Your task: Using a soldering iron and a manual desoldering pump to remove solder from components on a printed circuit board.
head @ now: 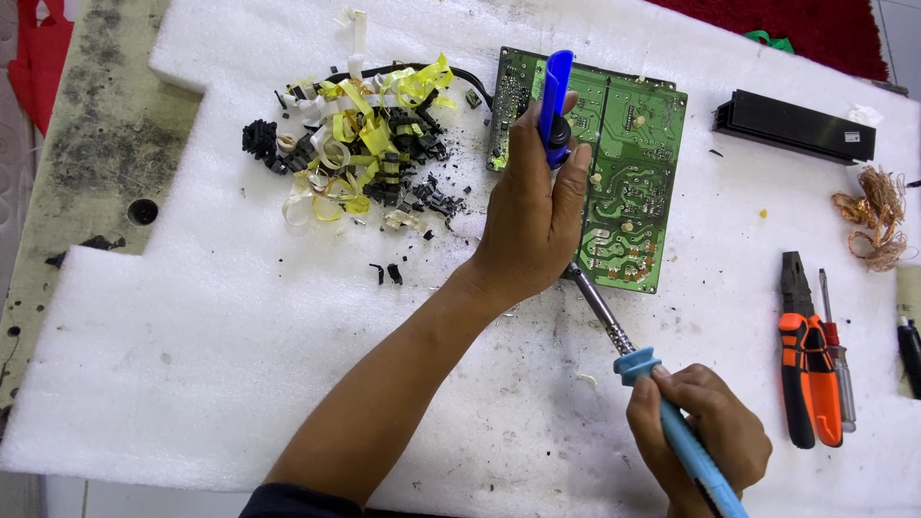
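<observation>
A green circuit board (633, 153) lies solder side up on a white foam sheet (230, 326). My left hand (532, 211) rests over the board's left part and grips a blue desoldering pump (554, 101), held upright. My right hand (696, 436) holds a light blue soldering iron (686, 441) by its handle. The iron's metal shaft (600, 307) runs up and left, and its tip is hidden under my left hand at the board's lower edge.
A heap of yellow tape, black plastic bits and a black cable (365, 144) lies left of the board. At the right are a black bar (794, 127), tangled copper wire (875, 216), orange-handled pliers (806, 360) and a screwdriver (837, 350). Red fabric (796, 24) shows at the top.
</observation>
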